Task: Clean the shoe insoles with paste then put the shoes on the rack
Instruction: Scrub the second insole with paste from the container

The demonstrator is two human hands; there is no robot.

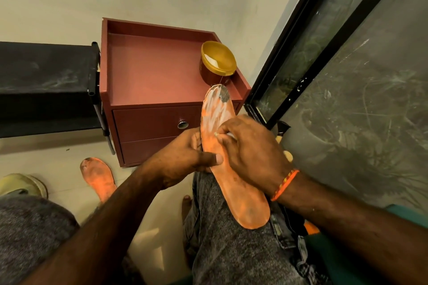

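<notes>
An orange insole [243, 201] lies along my right thigh, its toe end smeared with white paste and a dark stain. My left hand [185, 157] grips its left edge, thumb pressed on top. My right hand [250, 146] is curled round a small white object, mostly hidden, pressed onto the pasted part. A second orange insole [98, 177], dirty at the toe, lies on the floor to the left. An open gold tub of white paste [217, 62] stands on the red cabinet.
The red bedside cabinet [148, 71] with a drawer knob [183, 124] stands ahead against the wall. A black rack shelf [46, 76] is at left. A yellowish shoe [23, 184] sits on the floor at far left. A dark glass door [347, 76] runs along the right.
</notes>
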